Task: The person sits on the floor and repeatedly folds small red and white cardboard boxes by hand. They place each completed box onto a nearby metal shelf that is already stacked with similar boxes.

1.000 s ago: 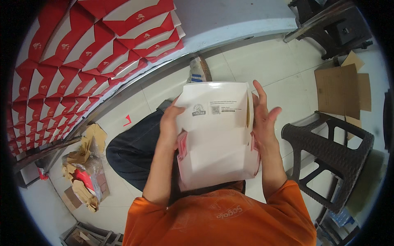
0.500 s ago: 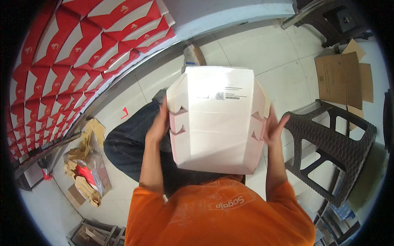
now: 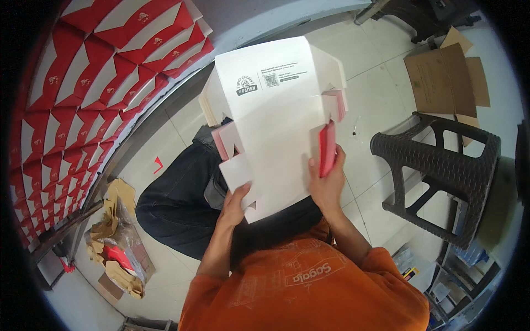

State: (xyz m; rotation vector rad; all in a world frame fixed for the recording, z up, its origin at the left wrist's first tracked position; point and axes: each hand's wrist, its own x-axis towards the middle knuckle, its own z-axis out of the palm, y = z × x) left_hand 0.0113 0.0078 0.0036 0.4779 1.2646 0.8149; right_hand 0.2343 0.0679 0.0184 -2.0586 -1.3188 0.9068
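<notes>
A stack of die-cut cardboard box blanks, white on the inner face with a dark printed logo and square code at the far end, lies tilted above my lap. My left hand is closed on its near left corner, thumb on top of the white face. On the right edge, my right hand grips the blanks at a folded-up side flap, whose outer face shows red. Notched flaps fan out in layers along both sides. The fingers underneath the stack are hidden.
Rows of red and white folded boxes fill the left side. A torn, plastic-wrapped package sits on the floor at lower left. On the right stand a dark woven-pattern plastic stool and an open brown carton. A red scrap lies on the tiles.
The blanks have shifted away from my body and turned slightly anticlockwise. Both hands have slid from the side edges to the nearer part, and the right side flap now stands folded up.
</notes>
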